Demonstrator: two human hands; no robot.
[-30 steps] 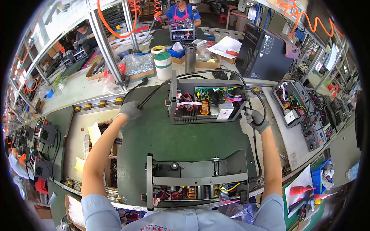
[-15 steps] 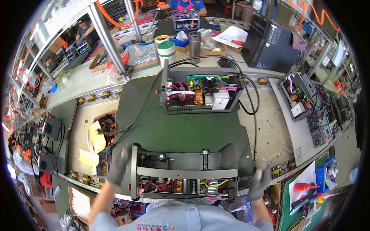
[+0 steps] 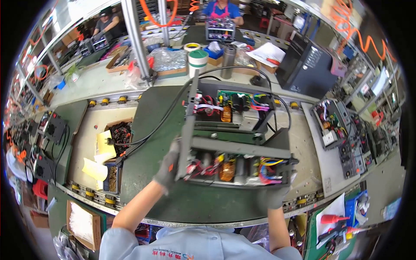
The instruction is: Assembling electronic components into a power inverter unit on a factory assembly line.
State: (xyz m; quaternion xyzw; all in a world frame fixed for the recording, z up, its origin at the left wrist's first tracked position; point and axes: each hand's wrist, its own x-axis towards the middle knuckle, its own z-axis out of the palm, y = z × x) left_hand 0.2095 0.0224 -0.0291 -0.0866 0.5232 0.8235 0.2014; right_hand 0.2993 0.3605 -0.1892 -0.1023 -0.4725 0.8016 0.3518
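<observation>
Between my two grey-gloved hands is a dark metal power unit (image 3: 238, 145) without its cover, slightly tilted, showing a copper coil and red, yellow and blue wires. My left hand (image 3: 169, 167) is closed on its left end. My right hand (image 3: 275, 197) grips its lower right corner, partly hidden by the casing and blurred. Just beyond stands a second open power unit (image 3: 249, 107), its lower edge overlapped by the held one. A black cable (image 3: 158, 132) loops around this far unit and ends at a plug on the left. Beneath everything lies a green mat (image 3: 147, 112).
Left on the bench are a box of small dark parts (image 3: 121, 134) and yellow papers (image 3: 95, 170). More open units (image 3: 329, 125) stand at the right. A white-and-green tub (image 3: 198, 63), a steel flask (image 3: 228, 63) and a black computer case (image 3: 310, 65) line the back. Two people work beyond.
The near power unit has moved away from my body and to the right, tilting, with both hands now around its ends. The far unit stays on the mat.
</observation>
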